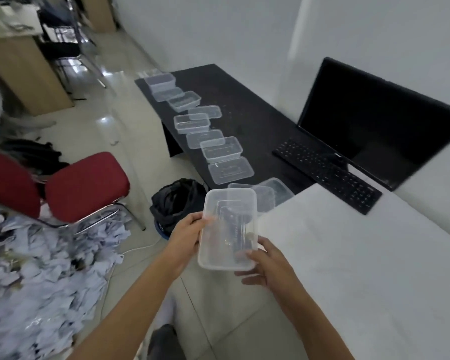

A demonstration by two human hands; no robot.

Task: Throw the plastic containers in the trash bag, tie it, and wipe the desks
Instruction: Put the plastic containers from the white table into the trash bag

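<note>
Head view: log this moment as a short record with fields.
held item: clear plastic container, gripped by left hand and right hand
still on black desk: a row of clear containers and lids
trash bag: black, open, on the floor beside the desk
other desk items: monitor, keyboard
nearby: red chair, shredded paper pile
wiping: no cloth visible

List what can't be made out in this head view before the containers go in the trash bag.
- Trash bag interior: only dark folds show, so its contents are hidden.
- Held container: whether it is one tub or several nested is unclear through the clear plastic.
- Far containers on the black desk: blurred, and overlap prevents an exact count.
- Monitor: right side cut off by the frame edge.
</note>
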